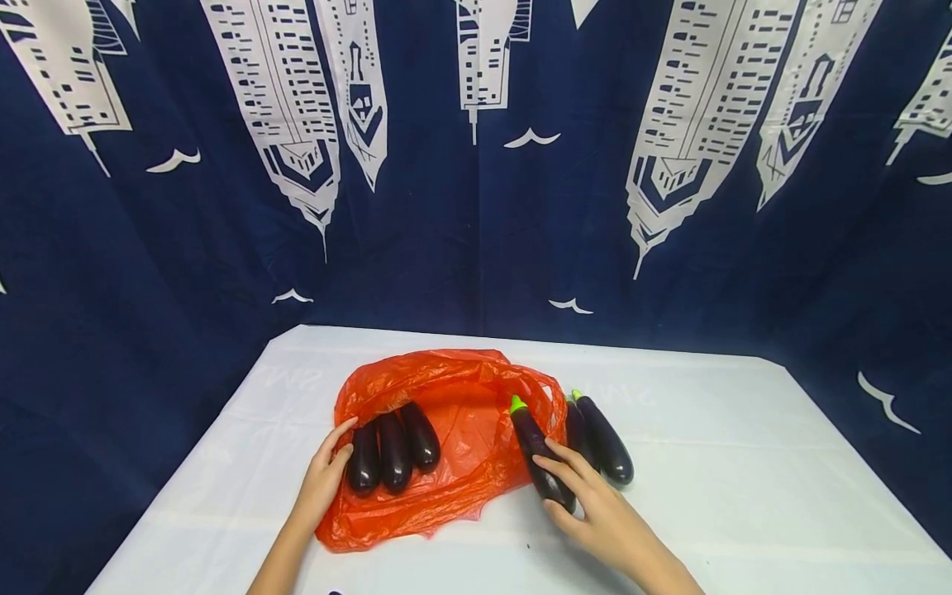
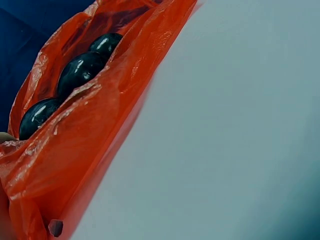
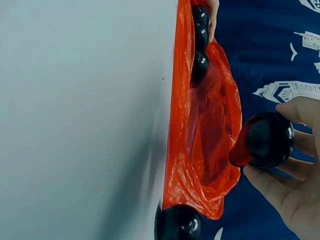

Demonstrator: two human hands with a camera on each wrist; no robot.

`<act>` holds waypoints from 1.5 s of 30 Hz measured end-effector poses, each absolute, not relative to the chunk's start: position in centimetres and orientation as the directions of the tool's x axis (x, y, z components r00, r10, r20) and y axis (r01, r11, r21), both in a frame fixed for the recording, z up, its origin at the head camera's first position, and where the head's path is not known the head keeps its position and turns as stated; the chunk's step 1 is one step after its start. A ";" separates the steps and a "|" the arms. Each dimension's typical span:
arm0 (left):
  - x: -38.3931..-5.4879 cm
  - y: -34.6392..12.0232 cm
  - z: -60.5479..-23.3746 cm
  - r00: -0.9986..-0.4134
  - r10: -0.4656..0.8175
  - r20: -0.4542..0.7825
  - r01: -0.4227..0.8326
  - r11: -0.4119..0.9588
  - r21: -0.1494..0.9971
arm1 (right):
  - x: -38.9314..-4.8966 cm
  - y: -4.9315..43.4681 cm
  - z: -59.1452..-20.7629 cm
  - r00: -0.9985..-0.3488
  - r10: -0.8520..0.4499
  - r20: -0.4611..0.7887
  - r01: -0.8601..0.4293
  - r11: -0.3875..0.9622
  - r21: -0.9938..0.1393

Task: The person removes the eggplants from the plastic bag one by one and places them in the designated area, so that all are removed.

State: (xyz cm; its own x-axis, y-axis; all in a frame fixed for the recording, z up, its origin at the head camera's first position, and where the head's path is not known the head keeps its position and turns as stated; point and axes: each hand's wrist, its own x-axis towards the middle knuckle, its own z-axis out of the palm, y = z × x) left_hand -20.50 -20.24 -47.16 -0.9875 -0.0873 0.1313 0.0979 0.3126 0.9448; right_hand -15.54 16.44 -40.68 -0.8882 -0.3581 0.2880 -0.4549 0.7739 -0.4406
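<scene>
A red plastic bag [image 1: 464, 430] lies spread with its mouth facing up. Three dark eggplants [image 1: 395, 453] rest side by side in its left part. My left hand [image 1: 326, 473] pinches the bag's left edge, beside the nearest eggplant; the bag largely hides it in the left wrist view. My right hand [image 1: 595, 512] grips another eggplant [image 3: 270, 140] by its rounded end, thumb and fingers around it. That eggplant is tilted, its green stem end [image 1: 518, 404] over the bag's right side.
Two more eggplants [image 1: 606, 442] lie on the white-covered table [image 1: 744, 463] just right of the bag, one partly hidden. A dark blue curtain [image 1: 476, 231] with white building prints hangs behind the table.
</scene>
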 end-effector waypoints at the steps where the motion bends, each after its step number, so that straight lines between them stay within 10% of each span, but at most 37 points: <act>1: -20.5 -20.3 -47.2 -0.988 -0.086 0.131 0.098 0.315 0.944 | -15.5 16.6 -40.7 -0.886 -0.357 0.295 -0.457 0.775 -0.436; 45: -20.6 -20.3 -47.2 -0.988 -0.085 0.133 0.101 0.305 0.947 | -19.4 24.4 -40.7 -0.937 -0.170 0.304 -0.300 0.837 -0.457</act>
State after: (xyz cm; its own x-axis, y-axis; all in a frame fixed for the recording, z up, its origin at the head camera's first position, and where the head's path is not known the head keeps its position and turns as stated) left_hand -20.63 -20.25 -47.19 -0.9875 -0.0849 0.1326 0.1010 0.3050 0.9470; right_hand -19.39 24.37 -40.71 -0.9373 -0.1697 0.3043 -0.3001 0.8371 -0.4575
